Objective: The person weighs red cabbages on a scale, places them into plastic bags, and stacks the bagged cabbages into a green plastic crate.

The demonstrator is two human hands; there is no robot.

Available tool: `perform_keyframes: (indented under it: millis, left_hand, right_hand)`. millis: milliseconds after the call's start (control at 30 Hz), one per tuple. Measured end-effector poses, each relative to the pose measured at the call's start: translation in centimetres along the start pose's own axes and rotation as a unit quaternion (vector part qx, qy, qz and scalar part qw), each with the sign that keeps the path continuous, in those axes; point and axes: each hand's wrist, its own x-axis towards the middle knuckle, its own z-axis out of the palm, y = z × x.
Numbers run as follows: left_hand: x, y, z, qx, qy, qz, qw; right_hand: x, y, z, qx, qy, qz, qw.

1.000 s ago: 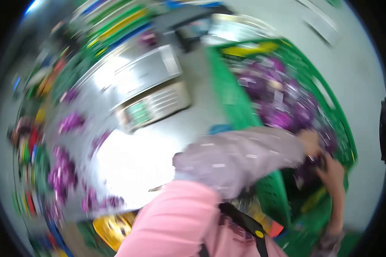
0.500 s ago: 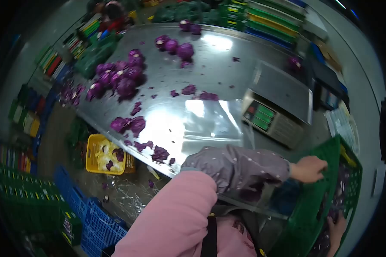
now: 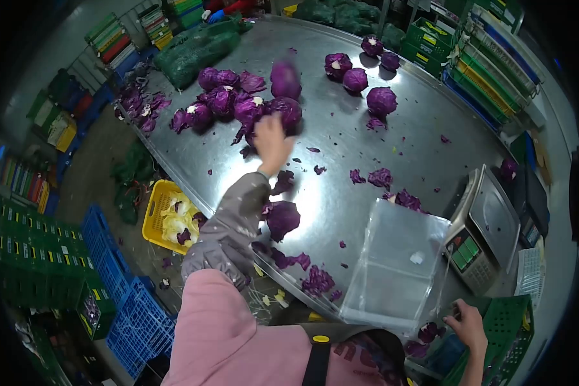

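Note:
My left hand [image 3: 273, 145] reaches out over the metal table to a heap of red cabbages [image 3: 222, 101]. Its fingers, somewhat blurred, are extended against the near side of one red cabbage [image 3: 285, 113]. Just beyond that, another cabbage [image 3: 285, 80] is smeared by motion. Low on the right, my right hand [image 3: 468, 327] hovers by the green crate [image 3: 505, 328], fingers loosely curled and apart, with nothing visible in them. Close to it are a clear plastic bag [image 3: 392, 264] lying flat and some loose purple leaves [image 3: 429, 332].
A scale [image 3: 482, 235] stands at the table's right. More cabbages [image 3: 381, 101] sit at the far side, and leaf scraps [image 3: 318, 281] lie along the near edge. On the floor are a yellow crate [image 3: 153, 219] of pale leaves and blue crates [image 3: 141, 328]. A green net sack [image 3: 196, 55] lies at the far left.
The view has turned left. My left hand has gone from the green crate's rim to the cabbage heap. My right hand has come up out of the crate. One cabbage now shows motion blur.

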Motion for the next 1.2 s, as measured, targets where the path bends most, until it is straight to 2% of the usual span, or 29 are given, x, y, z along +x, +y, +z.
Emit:
perform_keyframes:
  millis: [67,167,233,267,300,333,367,400,467,533,567,633,667,733,800,867,900,933,967,1067,1100,1133,1167,1200]
  left_hand:
    - [2.2,-4.4,-0.1,0.038,-0.011,-0.111,0.993]
    - [3.4,-8.2,-0.1,0.0,-0.042,-0.092,0.995]
    - [2.3,-8.8,-0.6,-0.08,-0.101,0.105,0.986]
    - [0.6,-6.7,-2.1,-0.161,-0.052,0.189,0.967]
    - [-0.9,-7.1,-2.9,-0.262,-0.314,0.107,0.906]
    - [-1.4,-5.9,-5.4,-0.203,-0.522,0.033,0.828]
    - [-2.0,-6.8,-6.1,-0.188,-0.569,0.129,0.79]
    - [-1.8,-7.0,-7.0,-0.16,-0.571,0.123,0.796]
    - [-0.3,-9.9,-4.7,-0.269,-0.43,0.004,0.862]
    - [1.7,-10.8,-3.1,-0.2,-0.167,-0.075,0.963]
    - [2.6,-11.2,-1.5,-0.201,-0.166,-0.077,0.962]
    - [3.8,-11.1,1.6,-0.142,-0.042,-0.044,0.988]
    - [3.6,-10.5,2.0,-0.144,-0.041,-0.045,0.988]
    - [2.9,-9.2,2.7,-0.124,-0.098,-0.073,0.985]
    - [1.8,-8.3,2.3,-0.106,-0.061,-0.068,0.99]
    - [0.5,-8.4,2.5,-0.222,-0.067,-0.175,0.957]
    - [-0.4,-9.3,3.4,-0.407,-0.11,-0.198,0.885]
    - [-1.0,-5.5,-0.9,-0.534,-0.191,-0.29,0.771]
    - [-2.0,-3.9,-2.2,-0.61,-0.236,-0.312,0.689]
    - [-5.1,0.3,-3.3,-0.643,-0.381,-0.242,0.619]
    - [-5.7,2.1,-4.0,-0.632,-0.412,-0.18,0.631]
    - [-6.5,3.5,-3.7,-0.65,-0.438,-0.135,0.606]
    - [-6.1,4.6,-5.1,-0.607,-0.486,-0.062,0.626]
    - [-5.1,5.6,-6.8,-0.613,-0.577,-0.12,0.526]
  right_hand:
    - [1.1,-1.8,0.1,-0.004,-0.015,0.004,1.0]
    - [2.8,-3.6,0.2,-0.023,-0.046,0.003,0.999]
    - [3.6,-4.1,0.4,-0.022,-0.071,0.011,0.997]
    - [4.0,-4.3,0.4,-0.025,-0.075,0.014,0.997]
    - [4.3,-4.5,0.5,-0.028,-0.082,0.015,0.996]
    - [4.7,-4.7,0.6,-0.03,-0.089,0.017,0.995]
    - [5.0,-5.1,0.6,-0.032,-0.094,0.018,0.995]
    - [5.4,-5.5,0.5,-0.035,-0.1,0.023,0.994]
    - [6.0,-6.1,0.7,-0.037,-0.105,0.026,0.993]
    - [6.7,-6.4,1.0,-0.035,-0.115,0.012,0.993]
    - [6.9,-6.5,1.2,-0.037,-0.115,0.012,0.993]
    - [7.1,-6.7,1.6,-0.044,-0.125,-0.001,0.991]
    - [7.3,-7.0,1.7,-0.046,-0.124,-0.001,0.991]
    - [7.5,-7.5,2.1,-0.044,-0.133,-0.025,0.99]
    - [7.9,-8.2,2.5,-0.025,-0.136,-0.033,0.99]
    - [9.0,-9.1,3.3,-0.004,-0.139,-0.048,0.989]
    - [9.8,-9.7,3.8,0.046,-0.135,-0.051,0.989]
    - [10.6,-10.5,4.4,0.095,-0.132,-0.053,0.985]
    - [11.4,-12.0,4.7,0.14,-0.109,-0.078,0.981]
    - [14.2,-17.1,5.4,0.265,-0.023,-0.153,0.952]
    - [14.9,-18.9,5.6,0.266,-0.024,-0.156,0.951]
    - [15.6,-20.6,5.8,0.387,-0.034,-0.162,0.907]
    - [16.0,-21.4,6.0,0.501,-0.043,-0.165,0.848]
    - [16.5,-21.5,6.3,0.501,-0.043,-0.166,0.848]
